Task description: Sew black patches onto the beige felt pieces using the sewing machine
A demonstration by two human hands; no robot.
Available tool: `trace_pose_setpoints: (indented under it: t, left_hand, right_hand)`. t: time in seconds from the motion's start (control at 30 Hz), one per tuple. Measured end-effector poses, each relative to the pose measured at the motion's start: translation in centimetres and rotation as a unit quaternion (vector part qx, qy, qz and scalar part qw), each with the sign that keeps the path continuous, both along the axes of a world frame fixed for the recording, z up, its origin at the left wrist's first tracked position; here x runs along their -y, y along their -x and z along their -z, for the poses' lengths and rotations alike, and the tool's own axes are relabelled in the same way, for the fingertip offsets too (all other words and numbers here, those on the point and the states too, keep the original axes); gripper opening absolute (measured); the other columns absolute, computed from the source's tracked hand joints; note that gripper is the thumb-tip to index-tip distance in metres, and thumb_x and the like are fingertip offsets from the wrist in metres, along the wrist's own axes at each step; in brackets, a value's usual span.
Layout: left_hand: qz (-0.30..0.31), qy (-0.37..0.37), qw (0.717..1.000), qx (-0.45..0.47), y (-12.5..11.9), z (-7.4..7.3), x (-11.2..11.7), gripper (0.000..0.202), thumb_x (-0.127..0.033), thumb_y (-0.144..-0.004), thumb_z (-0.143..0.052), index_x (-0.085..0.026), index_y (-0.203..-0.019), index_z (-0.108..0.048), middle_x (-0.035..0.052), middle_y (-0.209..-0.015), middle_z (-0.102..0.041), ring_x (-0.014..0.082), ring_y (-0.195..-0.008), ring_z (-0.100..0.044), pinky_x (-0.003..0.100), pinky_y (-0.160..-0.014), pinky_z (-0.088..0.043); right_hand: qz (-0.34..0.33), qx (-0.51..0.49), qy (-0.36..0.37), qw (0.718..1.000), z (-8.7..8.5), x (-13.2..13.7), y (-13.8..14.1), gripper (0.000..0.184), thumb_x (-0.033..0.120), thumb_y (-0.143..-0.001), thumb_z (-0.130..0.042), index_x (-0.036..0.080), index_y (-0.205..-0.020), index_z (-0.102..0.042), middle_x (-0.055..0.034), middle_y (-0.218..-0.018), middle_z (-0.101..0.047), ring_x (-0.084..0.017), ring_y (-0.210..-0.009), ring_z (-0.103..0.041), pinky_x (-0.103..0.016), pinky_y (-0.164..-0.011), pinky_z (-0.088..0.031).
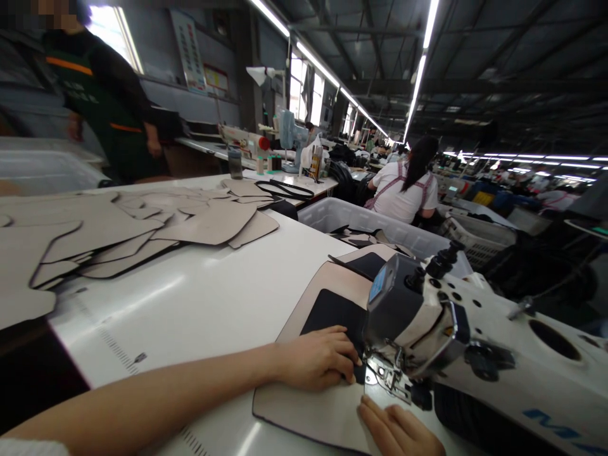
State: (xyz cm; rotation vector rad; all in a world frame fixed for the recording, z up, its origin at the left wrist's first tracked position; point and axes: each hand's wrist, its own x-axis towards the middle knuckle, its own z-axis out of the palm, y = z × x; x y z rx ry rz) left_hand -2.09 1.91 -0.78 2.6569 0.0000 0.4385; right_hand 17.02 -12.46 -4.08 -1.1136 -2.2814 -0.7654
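A beige fabric panel (313, 405) with a dark edge lies on the white table under the head of a sewing machine (403, 316). On the panel sits a black patch (332, 311), its right side at the presser foot (389, 373). My left hand (323, 358) rests palm down on patch and panel, fingers slightly bent and pressing, left of the foot. Lower right, my right hand (399, 430) lays its extended fingers on the panel's right edge, just in front of the needle plate. Its lower part is cut off by the frame.
Loose beige panels (204, 218) pile up on the table's (228, 297) far left. Behind the machine stands a translucent plastic bin (380, 221) with cut pieces. A co-worker (408, 183) sits beyond it; another person (104, 107) stands at the left.
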Motion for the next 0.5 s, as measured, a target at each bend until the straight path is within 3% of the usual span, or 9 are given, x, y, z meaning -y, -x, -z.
trace_pose_setpoints:
  t: [0.2,0.37,0.43,0.5]
  left_hand:
    - [0.003,-0.01,1.0,0.023,-0.9,-0.2,-1.2,0.018,-0.008,-0.079,-0.053,-0.019,-0.087,-0.065,0.0052,-0.106,-0.061,0.0191,-0.101,-0.053,0.032,-0.097,-0.037]
    - [-0.019,-0.027,0.999,0.02,-0.9,-0.7,-1.5,0.02,-0.007,-0.079,-0.051,-0.017,-0.092,-0.063,0.0065,-0.106,-0.061,0.0193,-0.103,-0.052,0.032,-0.097,-0.037]
    - [-0.037,-0.027,0.999,0.015,-0.6,-0.9,-0.6,0.017,-0.016,-0.081,-0.055,-0.015,-0.096,-0.062,0.0084,-0.107,-0.06,0.0202,-0.102,-0.052,0.032,-0.097,-0.038]
    - [-0.046,-0.027,0.999,0.009,-0.2,-0.9,1.0,0.027,-0.033,-0.079,-0.06,-0.013,-0.098,-0.06,0.0107,-0.107,-0.059,0.0221,-0.1,-0.054,0.033,-0.096,-0.04]
  right_hand:
    - [0.007,0.031,0.046,0.998,1.3,-0.5,-1.9,0.04,0.007,-0.085,-0.03,0.016,-0.109,-0.06,0.0041,-0.113,-0.06,-0.012,-0.08,-0.063,-0.02,-0.073,-0.05]
    - [0.08,-0.013,0.069,0.994,2.7,-0.6,-2.3,0.045,0.008,-0.081,-0.033,0.022,-0.117,-0.056,0.0101,-0.122,-0.053,-0.013,-0.091,-0.061,-0.018,-0.073,-0.048]
    - [0.089,-0.009,0.06,0.994,2.7,-0.6,-2.2,0.044,0.011,-0.082,-0.032,0.021,-0.117,-0.056,0.009,-0.122,-0.053,-0.014,-0.088,-0.062,-0.019,-0.072,-0.048]
    - [0.088,0.001,0.044,0.995,2.6,-0.8,-2.1,0.041,0.014,-0.084,-0.033,0.021,-0.116,-0.057,0.0078,-0.12,-0.055,-0.013,-0.085,-0.062,-0.021,-0.073,-0.047]
